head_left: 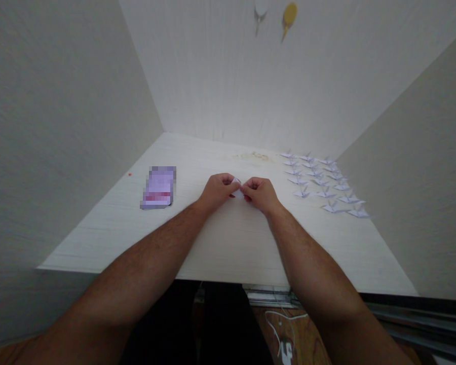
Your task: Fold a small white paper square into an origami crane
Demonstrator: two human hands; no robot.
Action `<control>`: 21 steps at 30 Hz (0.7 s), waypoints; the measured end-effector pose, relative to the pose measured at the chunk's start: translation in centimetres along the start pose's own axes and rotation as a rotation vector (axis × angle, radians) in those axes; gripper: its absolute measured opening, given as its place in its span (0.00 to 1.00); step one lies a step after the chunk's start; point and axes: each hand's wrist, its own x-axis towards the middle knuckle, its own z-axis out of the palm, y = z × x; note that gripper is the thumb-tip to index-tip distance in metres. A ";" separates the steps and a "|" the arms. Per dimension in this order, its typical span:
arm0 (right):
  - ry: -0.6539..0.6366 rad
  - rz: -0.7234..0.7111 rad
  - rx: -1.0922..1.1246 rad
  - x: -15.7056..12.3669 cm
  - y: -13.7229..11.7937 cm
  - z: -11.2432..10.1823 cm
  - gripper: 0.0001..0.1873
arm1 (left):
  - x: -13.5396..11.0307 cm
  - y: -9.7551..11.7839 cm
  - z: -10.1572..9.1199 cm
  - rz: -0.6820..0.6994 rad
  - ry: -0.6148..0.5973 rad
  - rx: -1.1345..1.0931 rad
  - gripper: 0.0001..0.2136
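My left hand (217, 190) and my right hand (261, 193) meet over the middle of a white table (220, 243). Both are closed in a pinch on a small piece of white folded paper (237, 189) held between the fingertips, just above the table top. Most of the paper is hidden by my fingers. Both forearms reach in from the near edge.
Several small folded paper cranes (325, 182) lie in rows at the right of the table. A purple packet (159, 187), blurred, lies at the left. Walls close in the table on three sides. Two small ornaments (275, 17) hang on the far wall.
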 end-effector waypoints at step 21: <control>0.076 -0.061 0.009 -0.1 -0.4 0.6 0.14 | 0.2 -0.3 -0.2 0.018 -0.026 -0.026 0.12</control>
